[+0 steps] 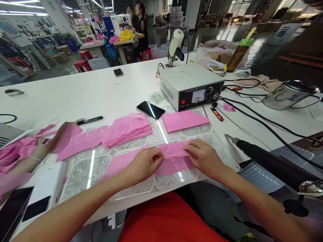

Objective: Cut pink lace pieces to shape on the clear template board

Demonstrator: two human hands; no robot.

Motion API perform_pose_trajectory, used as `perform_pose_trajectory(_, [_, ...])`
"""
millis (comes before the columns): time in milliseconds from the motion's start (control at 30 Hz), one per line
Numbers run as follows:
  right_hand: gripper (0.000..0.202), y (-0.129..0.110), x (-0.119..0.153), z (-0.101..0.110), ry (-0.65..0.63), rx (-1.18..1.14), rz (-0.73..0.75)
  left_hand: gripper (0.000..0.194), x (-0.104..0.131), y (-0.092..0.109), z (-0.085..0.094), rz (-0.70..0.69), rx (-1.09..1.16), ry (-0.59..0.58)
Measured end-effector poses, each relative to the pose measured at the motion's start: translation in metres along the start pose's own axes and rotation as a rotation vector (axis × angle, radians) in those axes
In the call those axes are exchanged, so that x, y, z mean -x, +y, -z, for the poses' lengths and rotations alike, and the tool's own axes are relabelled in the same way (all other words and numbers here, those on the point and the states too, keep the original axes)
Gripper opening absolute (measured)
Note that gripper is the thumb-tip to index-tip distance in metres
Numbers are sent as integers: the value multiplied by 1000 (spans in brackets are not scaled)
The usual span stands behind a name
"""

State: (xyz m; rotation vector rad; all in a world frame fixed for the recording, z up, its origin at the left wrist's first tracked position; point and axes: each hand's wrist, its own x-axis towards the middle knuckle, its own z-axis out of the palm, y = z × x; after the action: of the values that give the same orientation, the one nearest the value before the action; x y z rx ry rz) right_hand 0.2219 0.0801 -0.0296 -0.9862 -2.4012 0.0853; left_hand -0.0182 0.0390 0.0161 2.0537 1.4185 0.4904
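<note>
A thin pink fabric piece (pixel 174 168) lies on the clear-covered table mat in front of me, its far edge folded over into a band. My left hand (pixel 148 161) pinches the fold near its left end, thumb against fingertips. At the right end, my right hand (pixel 203 156) grips the same fold between thumb and fingers. A tiny pale clip-like piece (pixel 173 159) shows on the fabric between the hands. Just beyond sit a stack of pink lace pieces (pixel 128 129) and a flat pink stack of panels (pixel 185 121).
A grey control box (pixel 193 87) with a dial stands behind the stacks, beside a dark phone (pixel 150 110). A black handheld tool (pixel 272 163) on a cable juts in at right, near orange-handled snips (pixel 217 114). Pink fabric rolls (pixel 22 153) and a white box (pixel 46 185) lie left.
</note>
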Motion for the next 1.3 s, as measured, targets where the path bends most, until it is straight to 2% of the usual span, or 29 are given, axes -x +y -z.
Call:
perform_pose_trajectory(167, [20,8,-24,8,41,-148,-79,17,-5,-7,6,74,71,57])
perform_pose_trajectory(300, [22,13,-40,9,53,-333,-207,15,-4,-11,10,143,140,98])
perform_pose_trajectory(433, [22,14,-52,6,41,-425,-324,16,0,-14,10,205,215,80])
perform_pose_trajectory(600, [25,2,-72,0,17,-492,-367,16,7,-18,6,249,371,26])
perform_pose_trajectory(767, [23,-23,-105,-14,-95,-577,-242,14,21,-25,6,284,620,-22])
perform_pose_trajectory(867, [19,-47,-126,-25,-231,-615,-81,17,35,-28,11,352,831,-45])
perform_pose_trajectory(967, [20,-74,-143,-33,-392,-587,79,29,51,-34,18,411,997,-33])
perform_pose_trajectory(1100, [26,-99,-155,-37,-497,-570,149,37,70,-41,25,423,1002,19])
perform_pose_trajectory(1200, [27,-105,-157,-37,-498,-578,141,40,76,-43,25,424,997,25])
perform_pose_trajectory(1300, [30,-108,-158,-36,-520,-558,121,41,72,-41,25,438,977,86])
